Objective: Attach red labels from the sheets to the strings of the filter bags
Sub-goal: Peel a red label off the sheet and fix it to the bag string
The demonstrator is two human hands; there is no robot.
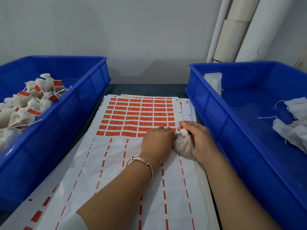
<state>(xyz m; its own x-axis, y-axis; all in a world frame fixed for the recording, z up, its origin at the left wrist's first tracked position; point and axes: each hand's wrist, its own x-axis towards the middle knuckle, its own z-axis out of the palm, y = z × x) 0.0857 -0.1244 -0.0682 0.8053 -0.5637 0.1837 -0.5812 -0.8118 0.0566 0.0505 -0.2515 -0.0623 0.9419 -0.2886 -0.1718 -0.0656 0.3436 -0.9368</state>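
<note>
Head view, looking down at the bench. I see a white backing sheet of small red rectangular labels lying flat between two bins, its long axis running away from me toward the wall. Labels fill only the far part; the near part is peeled, leaving red dashes in columns. More sheets lie stacked underneath, edges showing at the right.

Right hand holds a small white mesh filter bag, with thumb and forefinger pinching near its tied neck. The bag rests on the sheet just at the near right corner of the label block. Its long axis is tilted: gathered neck points up and away from me, fuller bottom toward me. A thin white string runs from the pinch out across the last label columns.

Left hand lies palm down on the sheet, fingers curled, tips at the nearest label row, touching the bag's left side. I cannot tell whether it has a label. A silver bangle sits on that wrist.

Left blue plastic bin: heap of filled bags with red tags. Right blue plastic bin: untagged white bags.
</note>
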